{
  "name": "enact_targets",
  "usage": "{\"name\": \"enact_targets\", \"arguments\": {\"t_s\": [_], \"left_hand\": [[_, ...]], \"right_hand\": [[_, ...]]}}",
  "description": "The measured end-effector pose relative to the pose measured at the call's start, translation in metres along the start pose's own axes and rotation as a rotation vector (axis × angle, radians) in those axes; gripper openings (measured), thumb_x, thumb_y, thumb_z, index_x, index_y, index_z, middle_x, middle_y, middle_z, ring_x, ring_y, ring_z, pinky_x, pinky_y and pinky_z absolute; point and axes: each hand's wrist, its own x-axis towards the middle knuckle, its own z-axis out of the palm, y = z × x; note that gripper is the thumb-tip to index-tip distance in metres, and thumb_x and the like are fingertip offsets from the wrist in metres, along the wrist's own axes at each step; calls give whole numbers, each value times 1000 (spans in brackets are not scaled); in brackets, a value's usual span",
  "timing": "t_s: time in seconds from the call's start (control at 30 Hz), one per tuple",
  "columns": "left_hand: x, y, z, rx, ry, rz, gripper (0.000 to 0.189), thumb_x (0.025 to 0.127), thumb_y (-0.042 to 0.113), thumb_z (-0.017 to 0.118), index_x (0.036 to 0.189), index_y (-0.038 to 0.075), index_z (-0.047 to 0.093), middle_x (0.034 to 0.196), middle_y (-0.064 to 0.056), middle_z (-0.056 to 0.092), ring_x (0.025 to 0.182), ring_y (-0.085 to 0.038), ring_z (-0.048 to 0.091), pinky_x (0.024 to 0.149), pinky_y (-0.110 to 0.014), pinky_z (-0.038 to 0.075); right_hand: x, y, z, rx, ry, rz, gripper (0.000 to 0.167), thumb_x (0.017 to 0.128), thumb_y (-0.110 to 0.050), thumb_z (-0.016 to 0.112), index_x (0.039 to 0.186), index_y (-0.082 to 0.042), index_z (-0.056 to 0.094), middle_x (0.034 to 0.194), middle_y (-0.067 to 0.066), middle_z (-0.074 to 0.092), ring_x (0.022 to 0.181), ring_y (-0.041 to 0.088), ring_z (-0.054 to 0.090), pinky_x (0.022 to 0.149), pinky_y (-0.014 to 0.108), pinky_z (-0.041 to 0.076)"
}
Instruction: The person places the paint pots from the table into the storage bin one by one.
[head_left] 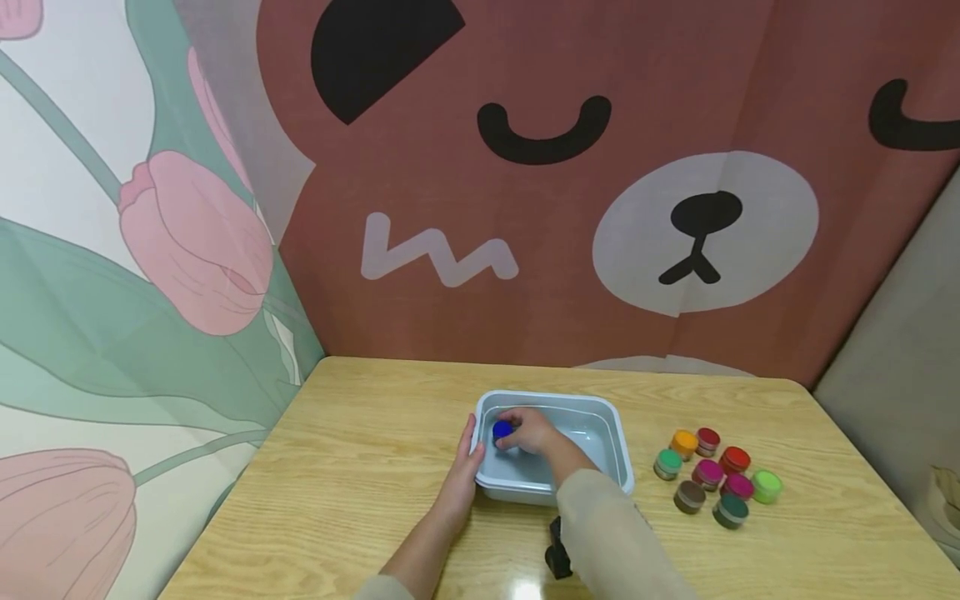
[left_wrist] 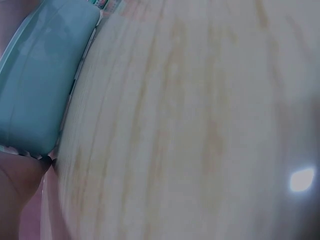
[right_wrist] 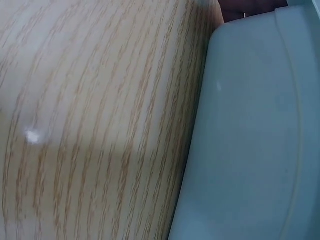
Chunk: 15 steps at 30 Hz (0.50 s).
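Observation:
A light blue plastic basin [head_left: 552,492] stands on the wooden table. My left hand [head_left: 459,479] holds its left side, with the fingers along the outer wall and the thumb at the rim. Inside the basin, near its left end, my right hand [head_left: 531,433] pinches a small jar with a blue lid [head_left: 502,430] between thumb and fingers. Whether this jar touches the basin's floor cannot be told. From the left wrist, the basin's outer wall [left_wrist: 45,75] shows at the left. In the right wrist view the same wall [right_wrist: 245,125] fills the right side; the jar is out of sight there.
Several small jars with coloured lids, among them an orange-lidded jar [head_left: 683,443] and a dark green-lidded jar [head_left: 731,510], stand grouped right of the basin. A black object [head_left: 557,554] lies by the right sleeve. A bear-print cloth [head_left: 525,317] hangs behind the table.

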Motion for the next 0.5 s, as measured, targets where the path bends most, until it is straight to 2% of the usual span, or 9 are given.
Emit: {"name": "enact_targets", "arguments": {"t_s": [0.2, 0.37, 0.5], "left_hand": [[-1, 0, 0, 6, 2, -2, 58, 107, 32, 31, 159, 25, 6, 167, -11, 1, 151, -42, -3, 117, -69, -2], [-1, 1, 0, 8, -5, -1, 59, 107, 33, 30, 159, 23, 5, 167, -11, 1, 151, -42, -3, 117, -69, -3], [-1, 3, 1, 8, 4, -2, 58, 107, 32, 30, 159, 23, 6, 167, -11, 2, 151, -42, -2, 117, -70, -3]], "right_hand": [[-4, -3, -3, 15, -21, 26, 53, 77, -10, 82, 126, -3, 63, 124, 19, 65, 117, 33, 59, 104, 46, 47], [-7, -5, -8, 58, -9, 5, 53, 77, -8, 81, 126, 0, 62, 122, 20, 66, 116, 33, 60, 104, 45, 47], [-10, -5, -13, 49, -4, -1, 51, 79, -12, 80, 126, -2, 63, 123, 19, 66, 118, 33, 59, 105, 46, 47]]}}
